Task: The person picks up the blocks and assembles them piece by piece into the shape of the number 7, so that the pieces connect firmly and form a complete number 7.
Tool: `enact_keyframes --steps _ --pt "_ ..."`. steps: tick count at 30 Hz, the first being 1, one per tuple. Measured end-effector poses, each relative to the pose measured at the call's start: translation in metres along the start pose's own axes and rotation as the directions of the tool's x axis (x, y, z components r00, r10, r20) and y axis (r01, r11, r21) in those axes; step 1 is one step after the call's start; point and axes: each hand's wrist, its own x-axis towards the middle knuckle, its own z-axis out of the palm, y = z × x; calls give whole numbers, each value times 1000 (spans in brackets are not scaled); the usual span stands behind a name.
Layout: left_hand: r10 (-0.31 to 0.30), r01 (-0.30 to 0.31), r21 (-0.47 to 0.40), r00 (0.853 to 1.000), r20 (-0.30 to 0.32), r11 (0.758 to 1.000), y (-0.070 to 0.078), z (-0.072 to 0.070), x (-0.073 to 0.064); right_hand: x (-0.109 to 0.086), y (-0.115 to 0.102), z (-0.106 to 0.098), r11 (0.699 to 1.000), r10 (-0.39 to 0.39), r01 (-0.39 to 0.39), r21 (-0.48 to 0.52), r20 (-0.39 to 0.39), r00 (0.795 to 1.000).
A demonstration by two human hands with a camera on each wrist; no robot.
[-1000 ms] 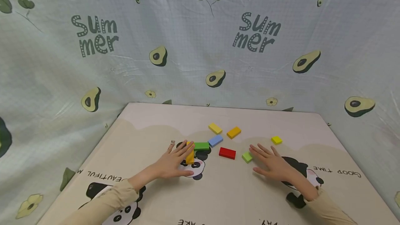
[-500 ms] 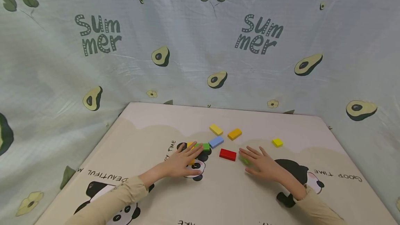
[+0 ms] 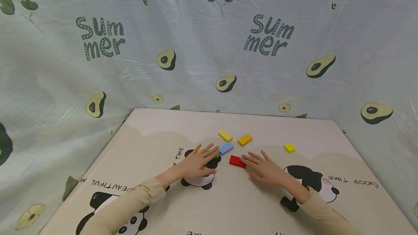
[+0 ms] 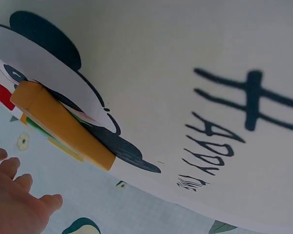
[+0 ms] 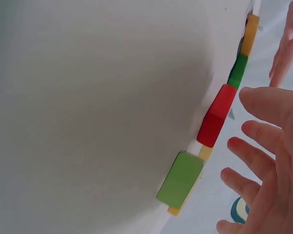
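My left hand (image 3: 197, 164) hovers with spread fingers over an orange block and a green block (image 3: 217, 156), covering most of both in the head view. The left wrist view shows the orange block (image 4: 63, 126) apart from the fingers (image 4: 10, 168). Over the near side of a red block (image 3: 236, 161) hangs my right hand (image 3: 265, 169), its fingers loosely extended and holding nothing. A light green block (image 5: 180, 180) lies on the table in the right wrist view, hidden under the hand in the head view. A blue block (image 3: 226, 148) sits between the hands, farther back.
Behind the hands lie a pale yellow block (image 3: 225, 135) and an orange-yellow block (image 3: 245, 140). A small bright yellow block (image 3: 289, 148) is off to the right. The table (image 3: 235, 206) has a panda-print cover, and a patterned curtain (image 3: 196, 39) hangs behind and at the sides.
My left hand has shifted right, from the orange block toward the green one. The right hand has moved left, over the light green block to the red one. The blocks stay in place.
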Motion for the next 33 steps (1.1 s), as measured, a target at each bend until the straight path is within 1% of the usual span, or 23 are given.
enact_keyframes --steps 3,5,7,11,13,16,21,27,33 --pt "11 -11 9 1000 24 1000 -1 -2 7 3 -1 2 1000 -5 5 -13 4 1000" --pt "6 -7 8 999 48 1000 -2 -3 11 6 -2 1 1000 -10 10 -15 3 1000" --pt "1 -3 26 997 74 1000 -3 -4 15 9 -3 0 1000 -12 12 -22 3 1000" --pt "5 -10 54 995 97 998 -6 -1 23 14 -5 -1 999 -6 6 -49 13 1000" --pt "11 -17 63 995 100 998 -7 1 26 16 -6 -1 998 -6 7 -58 17 1000" --pt "5 -14 76 993 115 997 -7 4 31 18 -7 0 997 -5 7 -77 21 1000" --pt "-18 3 108 990 140 994 -7 5 35 20 -7 0 995 2 0 -101 28 1000" --pt "-41 18 140 985 165 990 -6 4 38 23 -6 -1 995 14 -10 -96 46 999" --pt "-49 28 125 984 172 992 -5 6 38 22 -6 -4 994 5 1 -105 51 999"
